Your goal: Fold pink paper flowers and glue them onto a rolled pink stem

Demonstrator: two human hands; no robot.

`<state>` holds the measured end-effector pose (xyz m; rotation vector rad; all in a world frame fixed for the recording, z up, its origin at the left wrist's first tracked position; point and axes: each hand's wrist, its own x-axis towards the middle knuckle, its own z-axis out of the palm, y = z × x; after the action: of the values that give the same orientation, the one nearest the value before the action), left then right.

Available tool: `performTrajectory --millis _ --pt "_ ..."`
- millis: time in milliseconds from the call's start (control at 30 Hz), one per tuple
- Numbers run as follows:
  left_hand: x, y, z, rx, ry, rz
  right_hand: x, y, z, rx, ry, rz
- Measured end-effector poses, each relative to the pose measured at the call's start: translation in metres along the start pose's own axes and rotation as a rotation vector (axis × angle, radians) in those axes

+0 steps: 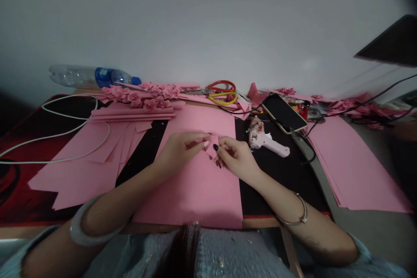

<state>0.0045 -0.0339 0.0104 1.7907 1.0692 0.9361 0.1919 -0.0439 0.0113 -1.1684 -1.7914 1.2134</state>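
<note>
Mid-fold step, judging by the grip: left hand (179,150) and right hand (236,156) both pinched closed on small folded pink paper piece (212,144) above large pink paper sheet (202,182); next crease likely needs firm fingertip pressure.

Left hand (180,147) and right hand (236,156), fingertips pinched together
</note>
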Motion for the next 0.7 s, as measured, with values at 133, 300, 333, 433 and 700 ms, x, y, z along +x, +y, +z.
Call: performTrajectory --millis 133,300,333,433,700 --pt "0.000 -0.005 0.003 0.032 0.035 -0.026 -0.002 -0.001 0.001 0.005 -0.009 -0.023" --pt "-0.001 -0.006 0.004 0.025 0.025 -0.031 -0.002 0.001 0.002 -0.003 -0.006 -0.028" --pt "-0.001 -0.006 0.003 0.033 0.024 -0.032 -0.002 0.001 0.002 -0.003 -0.004 -0.029" --pt "-0.001 -0.003 0.002 0.049 0.017 -0.023 -0.002 0.001 0.002 0.004 0.004 -0.032" --pt "-0.001 0.005 0.001 0.124 0.065 0.005 -0.003 -0.001 0.002 -0.006 0.010 -0.037"
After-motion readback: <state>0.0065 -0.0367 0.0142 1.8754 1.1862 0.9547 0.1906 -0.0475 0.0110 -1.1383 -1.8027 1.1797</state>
